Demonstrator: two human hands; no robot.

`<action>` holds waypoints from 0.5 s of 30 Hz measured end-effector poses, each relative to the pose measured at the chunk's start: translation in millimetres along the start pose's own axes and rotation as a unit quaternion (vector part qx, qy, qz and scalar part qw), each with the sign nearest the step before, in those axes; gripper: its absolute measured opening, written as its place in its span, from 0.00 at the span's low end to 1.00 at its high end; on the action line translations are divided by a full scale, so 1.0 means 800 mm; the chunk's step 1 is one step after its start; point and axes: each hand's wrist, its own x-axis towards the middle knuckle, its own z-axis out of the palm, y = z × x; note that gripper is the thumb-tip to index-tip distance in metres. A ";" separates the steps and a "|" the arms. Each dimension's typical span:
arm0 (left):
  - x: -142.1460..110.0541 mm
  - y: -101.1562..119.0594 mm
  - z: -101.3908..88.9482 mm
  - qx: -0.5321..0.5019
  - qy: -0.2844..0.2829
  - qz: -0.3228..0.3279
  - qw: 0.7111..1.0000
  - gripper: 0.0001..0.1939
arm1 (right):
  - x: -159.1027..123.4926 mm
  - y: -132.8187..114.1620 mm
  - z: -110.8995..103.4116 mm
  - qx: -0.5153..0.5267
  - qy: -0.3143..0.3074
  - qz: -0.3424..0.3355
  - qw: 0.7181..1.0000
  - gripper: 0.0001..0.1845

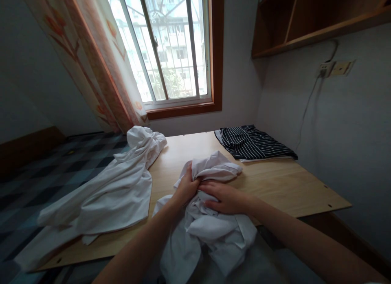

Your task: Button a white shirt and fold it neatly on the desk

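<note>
A crumpled white garment [210, 231] lies on the near edge of a wooden table [284, 186] and hangs over it toward me. My left hand [187, 188] is closed around a bunch of its cloth near the middle. My right hand [224, 197] lies on the same garment just to the right, fingers curled into the folds and pressing them down. The two hands almost touch.
A second white garment [116, 190] sprawls over the table's left side and off its edge. A folded black-and-white striped garment [252, 142] lies at the far right corner. Behind are a barred window [165, 47], a patterned curtain [100, 68], and a wall shelf [308, 19].
</note>
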 end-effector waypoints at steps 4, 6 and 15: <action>-0.005 0.008 -0.033 0.097 0.012 0.055 0.994 0.39 | -0.005 0.006 -0.035 0.024 0.074 -0.029 0.997 0.15; -0.001 0.025 -0.067 0.150 0.050 0.049 0.986 0.38 | -0.007 0.016 -0.051 0.003 0.147 -0.012 0.989 0.14; 0.030 0.180 -0.351 0.367 0.386 0.098 0.841 0.34 | -0.023 0.075 -0.056 -0.025 0.237 0.100 0.966 0.19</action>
